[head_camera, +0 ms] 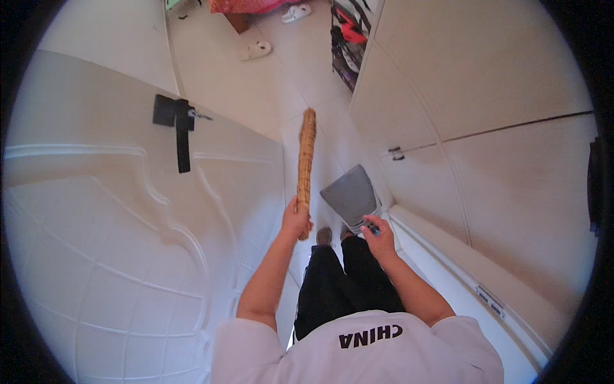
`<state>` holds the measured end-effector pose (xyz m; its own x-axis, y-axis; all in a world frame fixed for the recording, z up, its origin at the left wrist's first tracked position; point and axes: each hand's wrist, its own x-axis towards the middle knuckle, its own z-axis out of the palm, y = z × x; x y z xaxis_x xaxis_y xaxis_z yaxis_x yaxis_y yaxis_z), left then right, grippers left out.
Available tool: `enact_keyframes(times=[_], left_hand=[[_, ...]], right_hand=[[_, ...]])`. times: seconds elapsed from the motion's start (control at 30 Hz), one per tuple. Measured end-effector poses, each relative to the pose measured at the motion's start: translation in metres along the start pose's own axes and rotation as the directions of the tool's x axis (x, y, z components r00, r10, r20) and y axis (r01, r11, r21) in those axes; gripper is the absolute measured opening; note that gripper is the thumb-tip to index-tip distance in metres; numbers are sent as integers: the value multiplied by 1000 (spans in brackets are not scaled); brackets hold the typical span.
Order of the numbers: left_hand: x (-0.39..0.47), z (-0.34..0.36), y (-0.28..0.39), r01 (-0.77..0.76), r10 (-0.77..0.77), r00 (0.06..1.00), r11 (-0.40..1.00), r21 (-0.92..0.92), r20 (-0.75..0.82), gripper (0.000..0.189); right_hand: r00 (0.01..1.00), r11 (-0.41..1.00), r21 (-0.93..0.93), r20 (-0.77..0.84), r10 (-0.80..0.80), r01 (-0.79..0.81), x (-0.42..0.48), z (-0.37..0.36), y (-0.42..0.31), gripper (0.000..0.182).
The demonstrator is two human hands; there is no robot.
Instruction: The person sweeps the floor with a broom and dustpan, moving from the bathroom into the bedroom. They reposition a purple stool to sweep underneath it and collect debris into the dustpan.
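My left hand (296,219) is closed around the lower end of a long, tan, bound-straw bundle (305,158), perhaps a broom; it points away from me over the floor. In my right hand (380,236) is the dark handle of a grey dustpan (352,194). The dustpan's flat, wide part extends up and left from that hand, in front of my shoes. A gap separates the straw bundle from the dustpan. Whether either one touches the floor I cannot tell.
A white panelled door (230,177) with a black lock plate (183,122) stands at left. White panels (503,168) form the right side. Farther off are two pale clogs (257,50), a rack of shoes (348,43) and a red cloth (249,5).
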<state>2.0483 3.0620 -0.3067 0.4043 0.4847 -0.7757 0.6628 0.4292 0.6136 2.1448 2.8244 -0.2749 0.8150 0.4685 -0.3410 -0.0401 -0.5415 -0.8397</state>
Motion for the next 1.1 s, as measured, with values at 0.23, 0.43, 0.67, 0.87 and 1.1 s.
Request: enact_keyframes(times=[0.23,0.43,0.67,0.87,1.1], left_hand=[[-64,60,33,-124,123,992,992,-18,-29,49],[-71,72,86,-357,403,911,879,316,-92,53],[-56,58,159,-316,366,929,867,385,-60,59],[-8,15,184,-440,451,892,877,192,-18,54],[36,-52,212,-496,663,709,711,499,-240,40]], right_hand=[[984,999,37,176,-42,36,80,16,-19,31],[944,974,150,309,116,-169,141,39,-31,53],[876,947,85,412,249,-309,190,62,-89,60],[870,918,132,394,297,-373,242,86,-135,59],[813,852,185,450,370,-490,295,107,-165,60]])
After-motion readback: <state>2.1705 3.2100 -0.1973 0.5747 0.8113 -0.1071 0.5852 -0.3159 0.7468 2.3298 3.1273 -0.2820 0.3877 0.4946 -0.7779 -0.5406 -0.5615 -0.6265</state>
